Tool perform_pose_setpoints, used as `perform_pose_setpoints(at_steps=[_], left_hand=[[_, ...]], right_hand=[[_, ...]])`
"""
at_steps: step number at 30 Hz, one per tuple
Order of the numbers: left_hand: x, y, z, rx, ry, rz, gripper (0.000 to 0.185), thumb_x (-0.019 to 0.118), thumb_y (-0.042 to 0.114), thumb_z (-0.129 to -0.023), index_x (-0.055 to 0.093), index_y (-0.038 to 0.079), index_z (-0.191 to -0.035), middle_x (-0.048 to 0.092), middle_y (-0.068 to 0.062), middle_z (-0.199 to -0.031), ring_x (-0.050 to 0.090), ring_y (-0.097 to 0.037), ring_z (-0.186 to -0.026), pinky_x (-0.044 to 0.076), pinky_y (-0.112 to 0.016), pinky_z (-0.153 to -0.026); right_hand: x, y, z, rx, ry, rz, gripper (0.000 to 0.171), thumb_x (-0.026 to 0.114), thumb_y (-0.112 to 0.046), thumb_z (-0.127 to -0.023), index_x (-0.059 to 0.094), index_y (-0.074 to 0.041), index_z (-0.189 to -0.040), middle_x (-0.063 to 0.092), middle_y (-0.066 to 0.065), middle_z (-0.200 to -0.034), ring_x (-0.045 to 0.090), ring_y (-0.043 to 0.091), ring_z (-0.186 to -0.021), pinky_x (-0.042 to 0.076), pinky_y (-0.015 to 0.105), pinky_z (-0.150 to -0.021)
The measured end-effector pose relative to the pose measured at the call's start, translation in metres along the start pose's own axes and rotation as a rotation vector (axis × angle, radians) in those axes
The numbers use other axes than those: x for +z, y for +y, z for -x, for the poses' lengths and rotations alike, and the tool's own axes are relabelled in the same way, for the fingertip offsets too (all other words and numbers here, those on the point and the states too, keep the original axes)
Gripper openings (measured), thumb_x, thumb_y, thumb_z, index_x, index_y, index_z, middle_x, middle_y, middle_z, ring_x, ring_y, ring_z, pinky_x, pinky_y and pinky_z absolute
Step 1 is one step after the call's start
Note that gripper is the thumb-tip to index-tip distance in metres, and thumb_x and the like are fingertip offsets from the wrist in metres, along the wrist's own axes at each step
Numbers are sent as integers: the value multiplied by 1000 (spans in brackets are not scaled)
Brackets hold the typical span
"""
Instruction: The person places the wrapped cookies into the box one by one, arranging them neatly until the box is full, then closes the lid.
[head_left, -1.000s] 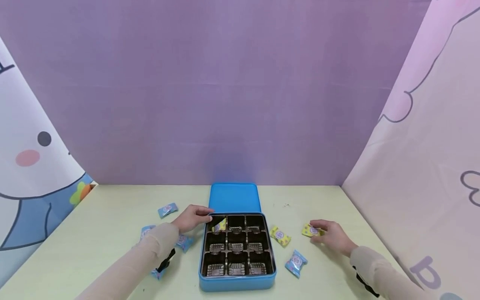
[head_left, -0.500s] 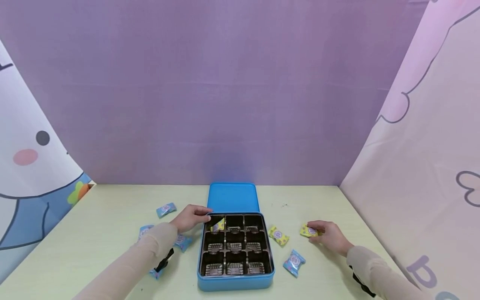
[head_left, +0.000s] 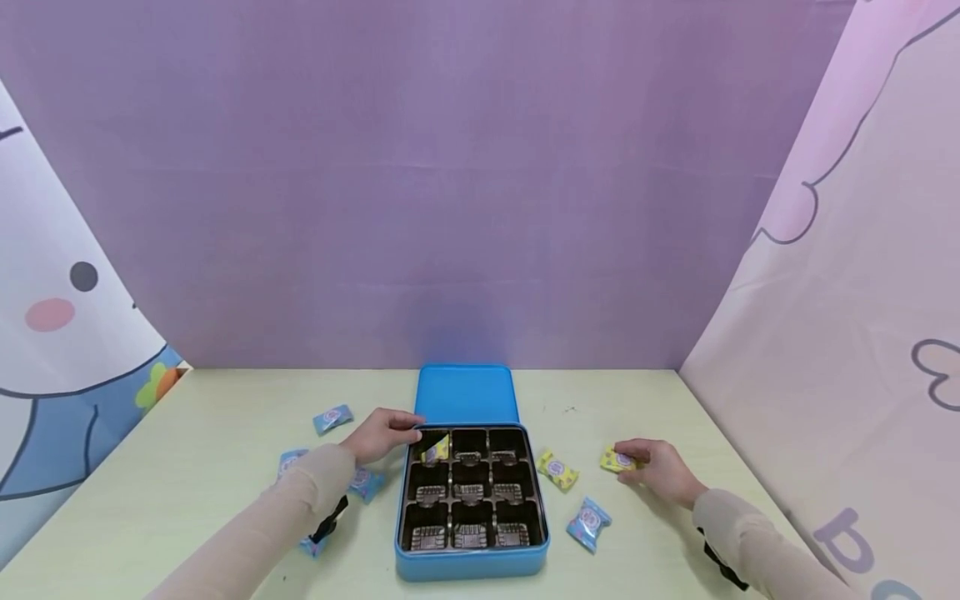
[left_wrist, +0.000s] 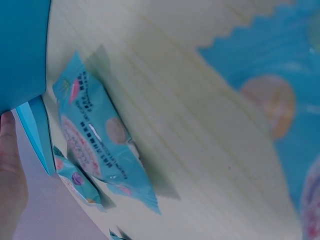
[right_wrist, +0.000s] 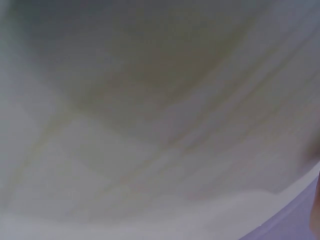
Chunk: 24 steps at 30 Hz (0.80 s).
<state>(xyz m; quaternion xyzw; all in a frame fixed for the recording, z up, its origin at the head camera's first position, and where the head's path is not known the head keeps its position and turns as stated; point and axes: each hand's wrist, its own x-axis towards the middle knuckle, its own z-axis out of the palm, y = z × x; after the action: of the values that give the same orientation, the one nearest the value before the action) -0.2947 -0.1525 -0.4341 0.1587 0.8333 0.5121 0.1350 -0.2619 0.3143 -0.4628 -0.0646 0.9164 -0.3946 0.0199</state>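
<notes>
- Head view is showing the left hand [head_left: 384,433] resting at the far-left corner of the blue tin [head_left: 472,565], its fingers reaching over the rim towards the yellow candy [head_left: 437,450] that is leaning tilted in the far-left compartment. Whether the fingertips are touching the wrapper is too small to tell; the fingers are looking relaxed rather than clamped.
- The candy is propping against the compartment wall instead of lying flat, likely because the wrapper's corners are catching on the dividers of the brown tray [head_left: 470,515].
- The right hand [head_left: 656,469] is lying on the worktop [head_left: 225,433] to the right of the tin, its fingers curling round a second yellow candy [head_left: 617,459] and pinching it against the surface.
- Another yellow sweet [head_left: 557,471] is sitting just beside the tin's right wall, and a blue sweet [head_left: 589,524] is lying nearer the front.
- The tin's lid [head_left: 467,393] is lying flat behind the tin, keeping the compartments open from above.
- Left wrist view is showing a blue-wrapped candy [left_wrist: 100,145] lying flat on the worktop beside the tin's blue side; more blue ones are scattering to the left.
- Right wrist view is giving only a blur of pale worktop.
</notes>
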Motion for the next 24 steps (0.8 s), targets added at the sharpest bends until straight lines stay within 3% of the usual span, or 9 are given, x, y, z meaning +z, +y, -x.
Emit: perform_pose_setpoints(at_steps=[24], left_hand=[[1,0,0,-27,13,8,42,59,23,-90,54,3,-128,51,-18,-130,47,-36,-121,42,-49,-98]], right_hand=[[-9,-10,-5,-37,-47,61,46,78,-11,-69,65,-2,-112,63,15,-116,58,31,-108,49,42,-91]])
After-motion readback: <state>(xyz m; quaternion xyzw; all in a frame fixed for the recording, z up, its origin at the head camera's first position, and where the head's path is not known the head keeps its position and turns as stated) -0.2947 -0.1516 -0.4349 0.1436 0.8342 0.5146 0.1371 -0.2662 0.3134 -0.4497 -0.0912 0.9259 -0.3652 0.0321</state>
